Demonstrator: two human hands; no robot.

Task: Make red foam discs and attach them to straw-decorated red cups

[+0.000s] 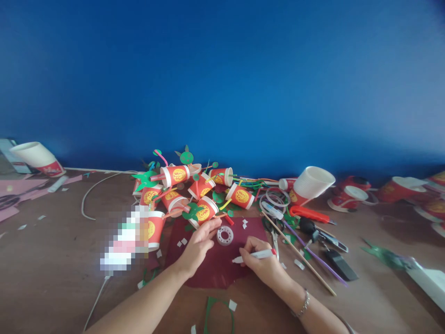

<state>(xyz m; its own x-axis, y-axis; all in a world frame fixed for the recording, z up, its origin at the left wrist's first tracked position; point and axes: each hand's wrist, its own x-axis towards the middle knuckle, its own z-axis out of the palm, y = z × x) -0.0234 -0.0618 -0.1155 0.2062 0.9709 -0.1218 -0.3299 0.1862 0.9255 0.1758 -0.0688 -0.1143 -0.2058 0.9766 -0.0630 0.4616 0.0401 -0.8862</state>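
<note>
My right hand [260, 262] is closed around a white marker [259, 254] with a red end; its tip points left, over a dark red sheet [205, 273]. Fingers stretched out, my left hand [200, 243] lies open at the sheet's left part and holds nothing. Just right of its fingertips sits a white ring [225, 235], perhaps an empty tape core, on the sheet. Small white paper squares [244, 223] are scattered around it. Behind the hands, red paper cups [207, 209] with straws and green cut-outs lie in a heap.
A stack of white-rimmed cups [314, 183] leans at the back right. Scissors [275, 239], a wooden stick [302, 257], an orange cutter [311, 214] and keys [339, 264] lie right of the sheet. Leftward is a blurred-out device [121, 246] on a cable. A green paper scrap [208, 315] lies in front.
</note>
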